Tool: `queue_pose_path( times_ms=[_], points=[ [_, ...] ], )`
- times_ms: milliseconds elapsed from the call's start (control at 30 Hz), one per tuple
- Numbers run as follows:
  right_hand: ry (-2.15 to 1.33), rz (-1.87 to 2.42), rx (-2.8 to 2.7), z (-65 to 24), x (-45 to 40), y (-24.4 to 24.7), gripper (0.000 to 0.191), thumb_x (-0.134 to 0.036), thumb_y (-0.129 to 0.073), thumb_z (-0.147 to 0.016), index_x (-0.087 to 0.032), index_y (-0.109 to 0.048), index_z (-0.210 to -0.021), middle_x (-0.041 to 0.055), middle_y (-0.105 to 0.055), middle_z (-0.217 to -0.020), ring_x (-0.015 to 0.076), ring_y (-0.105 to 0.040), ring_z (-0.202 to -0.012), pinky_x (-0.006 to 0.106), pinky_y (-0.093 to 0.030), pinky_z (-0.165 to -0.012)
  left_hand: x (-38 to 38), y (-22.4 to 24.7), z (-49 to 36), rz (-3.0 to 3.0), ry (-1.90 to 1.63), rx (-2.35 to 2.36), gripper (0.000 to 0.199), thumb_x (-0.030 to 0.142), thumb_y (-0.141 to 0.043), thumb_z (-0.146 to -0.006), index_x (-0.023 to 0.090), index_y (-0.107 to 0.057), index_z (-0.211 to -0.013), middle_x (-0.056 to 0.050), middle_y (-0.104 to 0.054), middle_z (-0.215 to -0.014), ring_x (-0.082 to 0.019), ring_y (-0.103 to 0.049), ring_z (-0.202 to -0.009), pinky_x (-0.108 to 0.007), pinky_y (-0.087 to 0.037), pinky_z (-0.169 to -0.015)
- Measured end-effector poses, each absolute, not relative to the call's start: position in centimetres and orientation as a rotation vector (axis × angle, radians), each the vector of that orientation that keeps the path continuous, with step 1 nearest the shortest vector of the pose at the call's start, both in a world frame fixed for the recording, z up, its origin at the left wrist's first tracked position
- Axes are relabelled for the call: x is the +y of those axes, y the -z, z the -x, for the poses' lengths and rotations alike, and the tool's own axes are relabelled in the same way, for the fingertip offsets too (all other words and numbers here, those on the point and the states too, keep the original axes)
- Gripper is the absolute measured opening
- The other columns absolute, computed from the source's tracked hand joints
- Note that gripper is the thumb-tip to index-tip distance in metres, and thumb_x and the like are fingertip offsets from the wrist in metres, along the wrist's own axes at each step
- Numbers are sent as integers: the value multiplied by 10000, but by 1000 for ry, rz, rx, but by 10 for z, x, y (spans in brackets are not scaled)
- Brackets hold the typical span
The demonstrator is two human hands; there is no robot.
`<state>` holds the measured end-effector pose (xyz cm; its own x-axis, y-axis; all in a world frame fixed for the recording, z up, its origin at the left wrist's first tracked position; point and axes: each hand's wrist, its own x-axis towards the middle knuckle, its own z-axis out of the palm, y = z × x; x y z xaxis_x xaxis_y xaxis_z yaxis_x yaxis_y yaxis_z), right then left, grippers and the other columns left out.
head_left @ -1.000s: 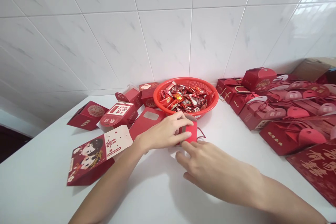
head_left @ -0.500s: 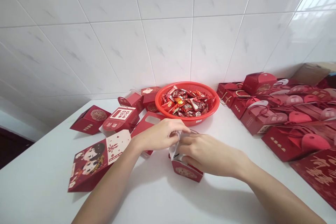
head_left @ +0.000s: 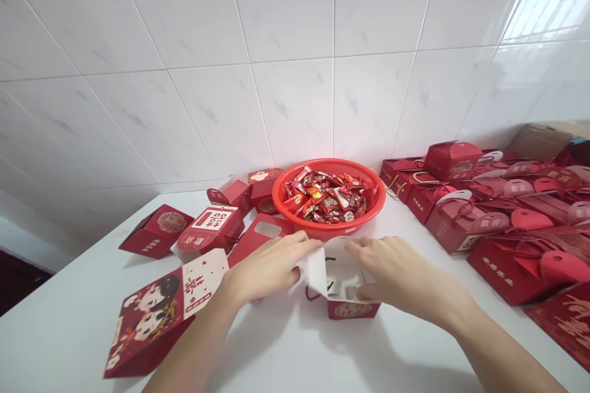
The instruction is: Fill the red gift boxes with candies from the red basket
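Note:
Before me on the white table stands a small red gift box (head_left: 353, 310), its top unfolded and its white inside showing. Inside are black cord pieces and pale bits that I cannot make out. My left hand (head_left: 271, 264) has its fingertips on the box's left flap (head_left: 317, 273), holding it outward. With my right hand (head_left: 401, 270) I hold the box's right side, fingers over the far rim and thumb at the front edge. A red cord loop (head_left: 312, 295) pokes out on the left side.
Just behind the box is a red plastic basket (head_left: 329, 230) of wrapped candies (head_left: 325, 196). Several red boxes (head_left: 212, 227) lie at the left, including one with cartoon figures (head_left: 147, 310). Rows of closed red boxes (head_left: 502, 264) fill the right side. A tiled wall (head_left: 295, 110) rises behind.
The box's top has been spread open, exposing its inside. My hands have moved apart, the left to the flap and the right to the far side. The view has tilted upward slightly.

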<state>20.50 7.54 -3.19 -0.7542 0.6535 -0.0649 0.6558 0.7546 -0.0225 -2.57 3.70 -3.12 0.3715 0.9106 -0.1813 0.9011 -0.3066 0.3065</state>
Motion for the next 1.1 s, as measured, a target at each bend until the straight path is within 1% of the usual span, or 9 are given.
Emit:
queue_pose_path(
  times_ms=[167,267,367,500,600,767,867,1000,1100],
  points=[
    [139,-994,2908,-203,76,26,285,-213,-681,-757,-176,-612,-1032,71,-641,-962,197,-617,-708,289,-203,-520,37,30,16,-2380,-179,1597,565,35,-400,-829,258,-604,-1308,-58,-588,-1119,-196,-624,-917,-296,-466,-732],
    [180,-938,2924,-198,72,26,296,-215,-666,-758,-165,-622,-1046,81,-647,-996,201,-624,-715,288,-232,-514,30,22,7,-2457,-522,1535,427,69,-391,-904,236,-643,-1204,-50,-598,-1071,-190,-603,-948,-298,-464,-793],
    [154,-865,3024,-192,69,42,247,-202,-691,-731,-166,-651,-971,77,-664,-976,202,-635,-704,296,-269,-515,21,19,-3,-2437,-739,1343,246,116,-454,-941,219,-652,-1045,-29,-627,-1030,-158,-604,-955,-256,-459,-864],
    [-119,-789,3223,-187,79,78,109,-117,-632,-766,-178,-656,-853,55,-666,-838,167,-616,-583,298,-243,-442,20,29,-10,-2408,-612,1375,212,104,-548,-872,224,-625,-1029,-12,-645,-1005,-144,-628,-861,-221,-473,-764],
    [-264,-760,3278,-186,89,94,196,-54,-581,-762,-184,-658,-887,40,-674,-826,131,-576,-461,302,-185,-383,24,38,-5,-2355,-412,1527,207,128,-571,-844,231,-616,-1017,-12,-653,-1001,-162,-641,-815,-235,-473,-698],
    [-360,-798,3183,-193,99,90,253,-53,-598,-756,-202,-680,-943,31,-700,-811,171,-635,-473,309,-201,-382,30,56,8,-2319,-131,1618,404,112,-518,-812,272,-590,-1175,-60,-607,-1235,-233,-674,-924,-299,-499,-762],
    [-348,-907,3034,-198,96,75,206,-127,-680,-760,-195,-701,-953,45,-724,-811,231,-700,-591,298,-310,-418,29,61,9,-2240,-110,1650,522,103,-503,-782,296,-561,-1264,-91,-548,-1331,-283,-662,-1027,-351,-513,-821],
    [-28,-1074,2826,-199,84,47,492,-311,-854,-653,-157,-702,-1095,115,-738,-1000,323,-725,-836,337,-504,-630,22,56,3,-2154,-146,1641,698,163,-637,-732,365,-474,-1380,-106,-442,-1425,-339,-628,-1098,-404,-521,-851],
    [246,-1152,2671,-199,77,33,452,-360,-803,-722,-154,-697,-1111,122,-731,-1019,342,-709,-897,369,-508,-708,17,47,-2,-2089,-203,1620,875,224,-760,-654,406,-404,-1432,-104,-367,-1472,-338,-642,-1055,-391,-538,-809]
  ],
)
